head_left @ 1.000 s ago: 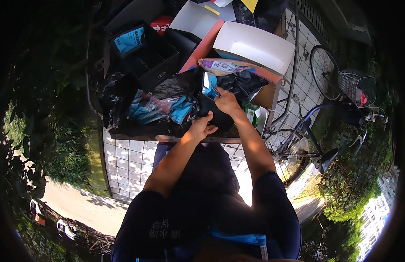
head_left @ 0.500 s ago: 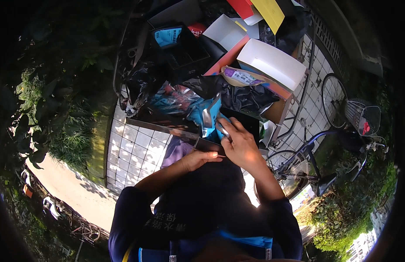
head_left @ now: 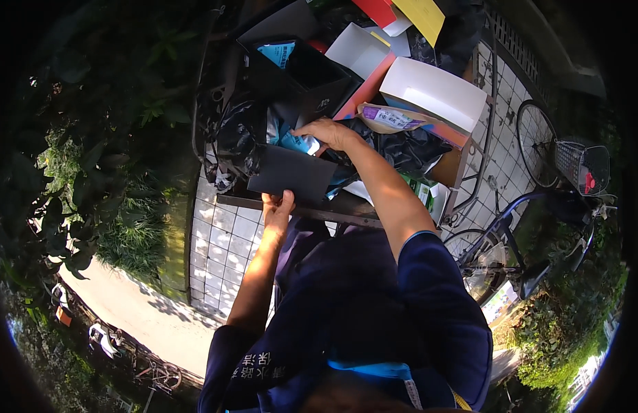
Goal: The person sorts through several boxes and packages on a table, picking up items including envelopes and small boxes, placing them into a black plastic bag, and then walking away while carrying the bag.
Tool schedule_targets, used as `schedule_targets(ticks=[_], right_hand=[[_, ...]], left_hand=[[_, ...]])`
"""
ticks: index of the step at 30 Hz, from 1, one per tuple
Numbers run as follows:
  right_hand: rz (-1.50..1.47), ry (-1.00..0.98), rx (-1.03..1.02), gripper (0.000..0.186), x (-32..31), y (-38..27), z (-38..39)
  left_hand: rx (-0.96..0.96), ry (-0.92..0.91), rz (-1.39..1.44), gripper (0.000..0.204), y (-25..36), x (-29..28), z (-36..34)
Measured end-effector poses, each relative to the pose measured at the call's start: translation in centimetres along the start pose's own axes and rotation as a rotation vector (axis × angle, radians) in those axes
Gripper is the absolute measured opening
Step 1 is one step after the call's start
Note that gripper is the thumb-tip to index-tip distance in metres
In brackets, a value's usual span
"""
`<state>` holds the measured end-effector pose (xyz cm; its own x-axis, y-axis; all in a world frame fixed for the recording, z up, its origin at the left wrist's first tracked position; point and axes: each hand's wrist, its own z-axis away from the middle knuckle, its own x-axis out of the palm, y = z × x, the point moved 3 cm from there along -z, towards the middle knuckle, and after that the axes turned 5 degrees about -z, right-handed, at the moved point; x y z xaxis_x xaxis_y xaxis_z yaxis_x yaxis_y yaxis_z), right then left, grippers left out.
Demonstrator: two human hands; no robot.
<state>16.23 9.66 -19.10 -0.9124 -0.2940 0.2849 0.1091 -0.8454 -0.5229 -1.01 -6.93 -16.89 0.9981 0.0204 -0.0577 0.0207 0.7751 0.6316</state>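
Note:
My left hand (head_left: 278, 206) grips the lower edge of a black cardboard box (head_left: 291, 171), thumb on its near face. Its far side is raised, so its inside is hidden. Just beyond it, my right hand (head_left: 329, 134) is closed on a shiny blue packet (head_left: 302, 142), with fingers at its far edge and the thumb side partly hidden. A shiny black plastic bag (head_left: 240, 141) bulges left of the box. A larger open black box (head_left: 305, 82) lies past my right hand, with another blue packet (head_left: 276, 54) in it.
Open white-lined boxes (head_left: 432, 89) and a tan pouch with a purple label (head_left: 395, 118) fill the cart (head_left: 226, 199). More black plastic (head_left: 401, 148) lies at centre right. A bicycle (head_left: 498, 230) stands to the right on the tiled ground. Dense greenery (head_left: 136, 213) borders the left.
My right hand has moved away from me and left, off the near edge, and is now on a blue packet. My left hand has raised and tilted the black box, shifting it left.

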Motion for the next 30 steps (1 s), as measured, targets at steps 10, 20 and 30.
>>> schedule_targets(ticks=[10, 20, 30], right_hand=[[0.354, 0.516, -0.452, 0.057, 0.6, 4.3, 3.8], [-0.345, 0.677, 0.359, 0.088, -1.7, 14.6, 7.2], [-1.281, 0.351, -0.368, 0.011, -0.7, 13.5, 9.4]], left_hand=[[0.196, 0.259, 0.065, 0.107, 6.0, 0.4, -4.2], [0.415, 0.305, -0.182, 0.107, 8.3, 1.3, -4.7], [0.207, 0.153, -0.192, 0.098, 10.0, 0.3, -4.0]])
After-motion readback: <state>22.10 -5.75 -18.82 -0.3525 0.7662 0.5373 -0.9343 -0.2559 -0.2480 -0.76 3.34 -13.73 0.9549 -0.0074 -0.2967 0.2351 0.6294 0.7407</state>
